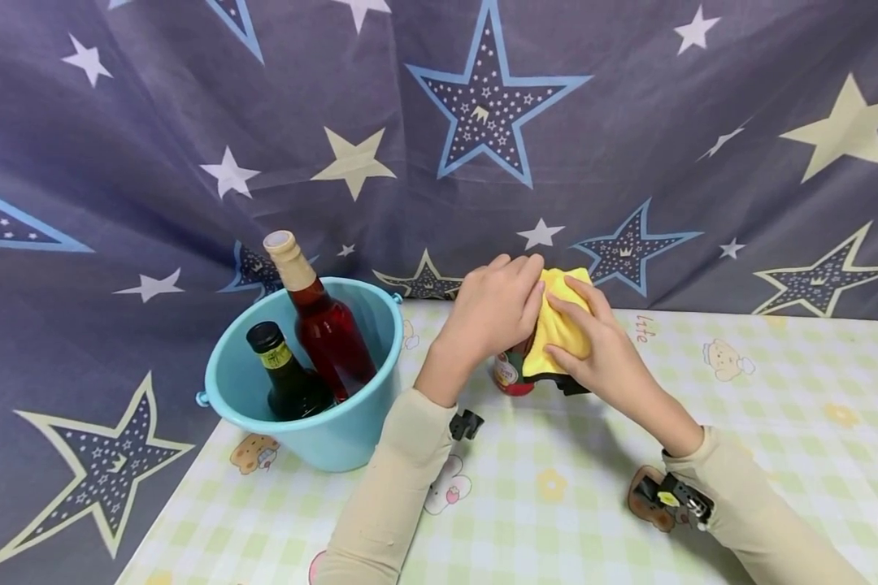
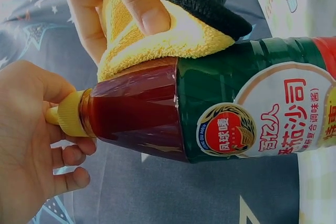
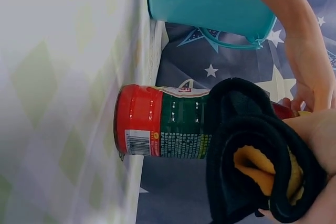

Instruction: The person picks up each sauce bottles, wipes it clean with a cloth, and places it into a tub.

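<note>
Star-printed grey cloth hangs as backdrop; a checked surface with cartoon prints carries everything.

Item 1, sauce bottle: stands upright on the surface near its back edge, between your two hands. Green and red label, dark red contents, yellow cap.

Item 2, left hand: fingers curled round the cap and neck, holding the bottle steady. Keep that grip firm at the top so the bottle does not twist or tip under the rubbing.

Item 3, right hand: pinches the cloth (yellow on one face, black on the other) and presses it against the bottle's shoulder. Work the cloth round and downward in even passes; the label and base look not yet covered, as far as one can judge.

Item 4, blue bucket: just to the left, apart from the sauce bottle. Holds a tall red bottle leaning on the rim and a shorter dark bottle.

Obstructions: the bucket sits close beside your left forearm, so mind the elbow. The backdrop falls right behind the bottle, leaving little room on the far side.
</note>
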{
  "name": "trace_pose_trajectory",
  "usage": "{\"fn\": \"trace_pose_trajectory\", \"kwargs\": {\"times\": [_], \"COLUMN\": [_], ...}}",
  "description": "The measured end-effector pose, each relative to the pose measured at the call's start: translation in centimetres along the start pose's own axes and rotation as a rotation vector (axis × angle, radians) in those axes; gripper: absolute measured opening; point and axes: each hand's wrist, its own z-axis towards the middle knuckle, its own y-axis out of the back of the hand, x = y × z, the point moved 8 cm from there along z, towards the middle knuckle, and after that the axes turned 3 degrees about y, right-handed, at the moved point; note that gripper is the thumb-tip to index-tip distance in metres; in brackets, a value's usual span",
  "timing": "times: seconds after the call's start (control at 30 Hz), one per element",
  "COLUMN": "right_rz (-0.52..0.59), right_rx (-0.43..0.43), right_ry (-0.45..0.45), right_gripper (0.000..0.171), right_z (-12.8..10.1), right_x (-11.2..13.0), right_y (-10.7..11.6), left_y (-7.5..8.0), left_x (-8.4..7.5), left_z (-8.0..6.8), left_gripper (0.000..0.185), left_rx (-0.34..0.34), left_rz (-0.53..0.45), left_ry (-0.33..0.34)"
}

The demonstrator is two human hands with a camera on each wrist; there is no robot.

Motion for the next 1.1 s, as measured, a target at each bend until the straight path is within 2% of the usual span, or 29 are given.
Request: {"fn": "trace_pose_trajectory", "kwargs": {"times": [0.27,0.5,0.73,1.1], "right_rz": [0.004,-0.005,-0.029,-0.038], "right_rx": [0.074,0.131,0.180,0.247], "right_ry": [-0.052,-0.091,-0.110,-0.162], "right_gripper": [0.060,0.061,0.060,0.057], "right_z": [0.2,0.1,0.0,-0.5], "right_x": [-0.4,-1.0,-1.8,-2.4], "right_y": [-0.1,-0.8,-1.4,-2.4], "left_y": [0.4,0.3,0.3,-0.1], "left_x": [0.0,0.1,0.1,0.1], "left_z": [0.2,0.1,0.2,0.2], "left_gripper": [0.021,0.020,0.021,0.020], "left_rx": [-0.043,-0.027,-0.040,-0.010], "left_rz": [-0.006,-0.016,-0.012,-0.028], "left_ry": [-0.015,-0.010,-0.012,-0.010]}}
